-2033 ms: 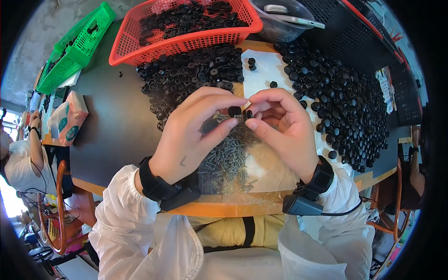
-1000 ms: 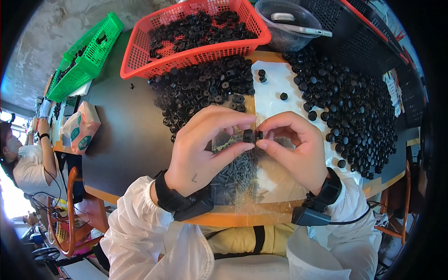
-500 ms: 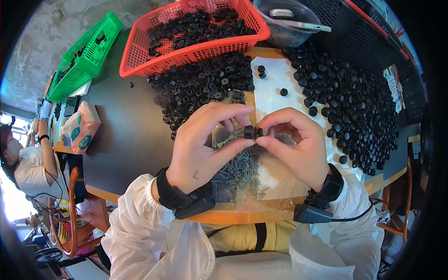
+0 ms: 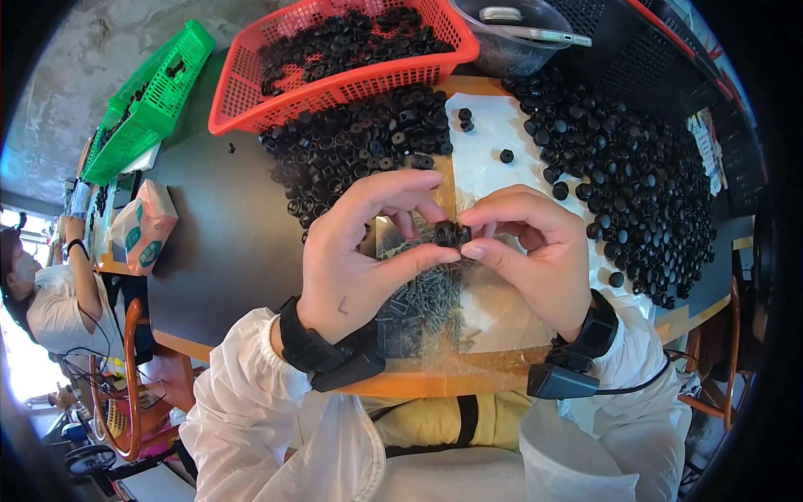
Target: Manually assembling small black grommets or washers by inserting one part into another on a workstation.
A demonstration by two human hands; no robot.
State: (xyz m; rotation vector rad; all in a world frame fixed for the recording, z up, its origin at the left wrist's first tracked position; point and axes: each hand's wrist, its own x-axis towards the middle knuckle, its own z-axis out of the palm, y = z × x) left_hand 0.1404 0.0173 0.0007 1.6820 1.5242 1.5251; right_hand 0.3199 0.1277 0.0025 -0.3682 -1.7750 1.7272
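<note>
A small black round knob (image 4: 452, 233) is pinched between the fingertips of both hands above the table. My left hand (image 4: 360, 251) grips it from the left with thumb and fingers. My right hand (image 4: 535, 251) holds it from the right. Under the hands lies a clear plastic sheet with a heap of small dark metal screws (image 4: 427, 301). Both wrists wear black bands.
Piles of black knobs lie at the back (image 4: 360, 151) and to the right (image 4: 636, 176). A red basket (image 4: 335, 88) holds more. Green baskets (image 4: 142, 105) and a tissue pack (image 4: 146, 226) sit left, a clear bowl (image 4: 510, 42) at the back. A seated person (image 4: 50, 293) is far left.
Both hands have stayed together on the knob, shifting slightly lower over the screw heap while the fingers work around the part.
</note>
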